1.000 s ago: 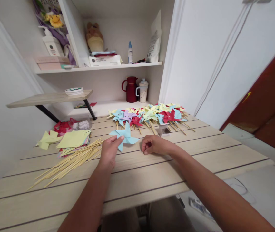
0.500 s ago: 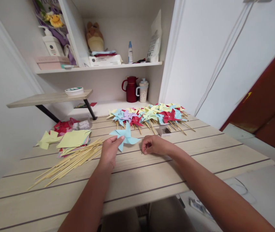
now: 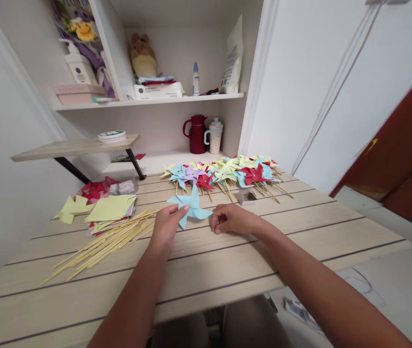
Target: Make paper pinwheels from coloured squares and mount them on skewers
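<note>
A light blue paper pinwheel is pinched by its left side between the thumb and fingers of my left hand. Just right of it, my right hand rests low over the table with its fingertips pressed together. A tiny shiny piece shows at those fingertips, too small to name. Behind my right hand stands a small clear box with dark contents. Many thin wooden sticks lie in a loose bundle left of my left hand.
Finished pinwheels on sticks cover the table's back. Stacked paper squares, a yellow pinwheel shape and red paper pieces lie left, near a small raised shelf. A red jug and a cup stand behind.
My left hand and the blue pinwheel have shifted slightly right, toward my right hand. A tiny shiny piece now shows more clearly at my right fingertips.
</note>
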Tool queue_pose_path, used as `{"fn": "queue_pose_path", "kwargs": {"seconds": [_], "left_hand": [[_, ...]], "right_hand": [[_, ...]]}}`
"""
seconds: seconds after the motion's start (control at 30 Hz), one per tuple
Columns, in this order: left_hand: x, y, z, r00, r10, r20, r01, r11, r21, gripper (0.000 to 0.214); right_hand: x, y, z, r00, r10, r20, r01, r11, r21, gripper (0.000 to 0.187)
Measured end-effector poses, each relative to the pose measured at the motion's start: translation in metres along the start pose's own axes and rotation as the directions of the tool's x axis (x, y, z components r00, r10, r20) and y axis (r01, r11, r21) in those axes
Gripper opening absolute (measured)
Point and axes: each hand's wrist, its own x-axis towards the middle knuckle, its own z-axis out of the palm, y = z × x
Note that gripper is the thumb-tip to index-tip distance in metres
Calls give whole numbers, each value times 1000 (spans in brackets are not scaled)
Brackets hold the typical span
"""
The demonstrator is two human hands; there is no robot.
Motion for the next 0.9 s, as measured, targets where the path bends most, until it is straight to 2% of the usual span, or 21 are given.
{"fn": "queue_pose_path", "kwargs": {"seconds": [0.37,0.9], "left_hand": [[1,-2,-1,1000,-9,4,9,1000,-5,31],[-1,2,1,1000,15,-16,-15,1000,-1,28]], "right_hand": [[-2,-8,6,999,1,-36,1,999,35,5],[0,-3,5,999,34,-24,-31,993,111,7]]}}
